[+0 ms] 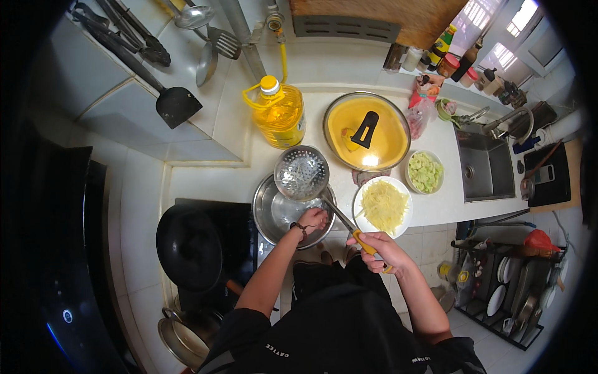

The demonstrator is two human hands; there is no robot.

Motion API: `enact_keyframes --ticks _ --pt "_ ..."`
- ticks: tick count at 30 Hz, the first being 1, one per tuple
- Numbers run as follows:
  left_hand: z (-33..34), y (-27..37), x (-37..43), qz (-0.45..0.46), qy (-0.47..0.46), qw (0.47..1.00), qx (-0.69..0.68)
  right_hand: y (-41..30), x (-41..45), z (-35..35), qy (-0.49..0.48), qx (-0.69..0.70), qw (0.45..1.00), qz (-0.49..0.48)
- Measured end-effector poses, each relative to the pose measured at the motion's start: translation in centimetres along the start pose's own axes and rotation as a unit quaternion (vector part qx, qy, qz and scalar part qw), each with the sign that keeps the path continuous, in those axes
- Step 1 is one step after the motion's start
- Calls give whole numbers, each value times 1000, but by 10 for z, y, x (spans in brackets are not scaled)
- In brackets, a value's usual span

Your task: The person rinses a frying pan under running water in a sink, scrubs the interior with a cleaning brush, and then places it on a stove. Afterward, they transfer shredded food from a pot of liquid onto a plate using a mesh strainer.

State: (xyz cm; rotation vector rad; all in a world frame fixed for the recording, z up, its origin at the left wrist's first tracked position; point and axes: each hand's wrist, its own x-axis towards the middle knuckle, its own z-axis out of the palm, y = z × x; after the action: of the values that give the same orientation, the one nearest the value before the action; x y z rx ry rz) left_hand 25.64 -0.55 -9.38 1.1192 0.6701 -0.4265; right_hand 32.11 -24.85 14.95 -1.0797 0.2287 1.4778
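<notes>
My right hand (380, 252) grips the yellow handle of a perforated metal skimmer (302, 173). The skimmer's bowl hangs over the back of a stainless steel basin (262, 212), and clear glints or bits show in it, too fine to name. Over the basin's front right side is my left hand (314, 220), its fingers curled; whether they hold something cannot be made out. A dark bead bracelet circles that wrist. To the right of the basin, a white plate (408, 216) carries pale yellow shreds (384, 205). Behind it stands a bowl of chopped light green vegetable (425, 172).
A large oil jug (280, 117) stands behind the basin, beside a yellow-looking pan with a glass lid (341, 110). On the left, a black wok (189, 248) sits on the cooktop (240, 229). The sink (488, 163) and a dish rack (495, 280) are at right.
</notes>
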Motion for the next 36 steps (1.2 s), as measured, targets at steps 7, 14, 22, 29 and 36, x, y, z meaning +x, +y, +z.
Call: enact_keyframes --ticks 7,14,22,29,36 --pt "-15 -37 33 106 40 975 192 -6 2 8 -5 -18 1000 13" --pt "-23 -47 52 120 54 954 268 -6 1 9 -6 -19 1000 17" --pt "-16 -15 10 50 -16 977 204 -6 0 5 -4 -27 999 18" --pt "10 19 -59 159 7 905 395 -3 0 0 7 -23 999 24" --pt "0 5 -67 178 26 927 330 1 3 -3 -1 -19 999 28"
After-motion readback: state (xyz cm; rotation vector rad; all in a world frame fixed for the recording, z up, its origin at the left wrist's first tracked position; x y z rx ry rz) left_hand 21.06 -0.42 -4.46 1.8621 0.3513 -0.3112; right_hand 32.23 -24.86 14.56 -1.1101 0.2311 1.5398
